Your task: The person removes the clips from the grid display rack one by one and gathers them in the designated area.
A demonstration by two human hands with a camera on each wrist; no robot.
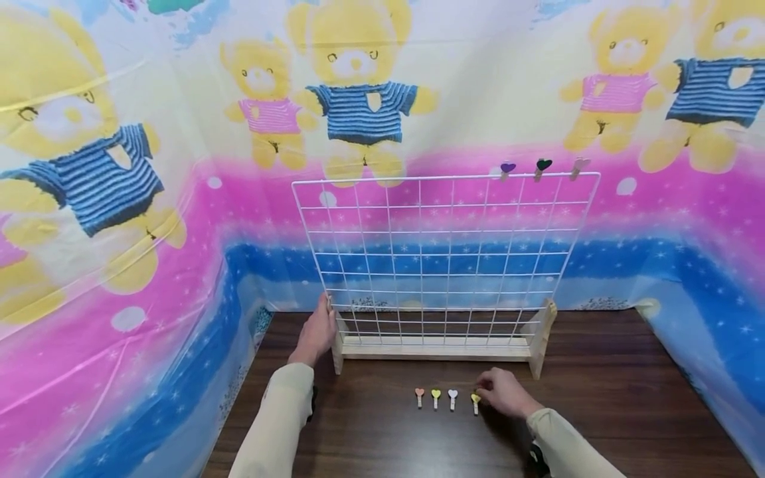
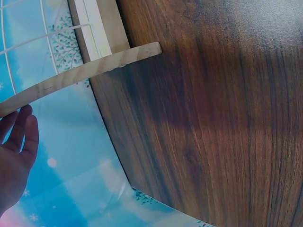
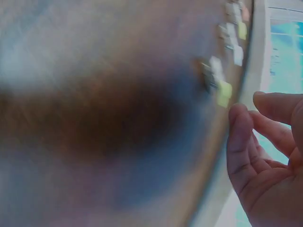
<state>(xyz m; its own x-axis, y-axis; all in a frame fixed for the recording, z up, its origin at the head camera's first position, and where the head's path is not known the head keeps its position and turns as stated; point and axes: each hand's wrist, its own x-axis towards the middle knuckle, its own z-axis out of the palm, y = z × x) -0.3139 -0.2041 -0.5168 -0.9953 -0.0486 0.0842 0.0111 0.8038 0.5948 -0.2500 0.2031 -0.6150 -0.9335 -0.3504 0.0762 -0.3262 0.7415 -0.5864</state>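
While the rightmost yellow-heart clothespin (image 1: 475, 404) points its heart end toward the grid rack (image 1: 436, 349), the nearer right hand (image 1: 505, 393) lies just to its right, grip narrow but empty.

You had a dark wood-grain tabletop (image 1: 370, 445) as the work surface. Behind it and along both sides, you faced a teddy-bear-print fabric backdrop (image 1: 490, 86), its lower part banded pink and blue.

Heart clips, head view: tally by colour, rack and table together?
Purple clip: 1
Dark green clip: 1
Pale pink clip: 1
Orange clip: 1
Yellow clips: 2
White clip: 1
Total: 7
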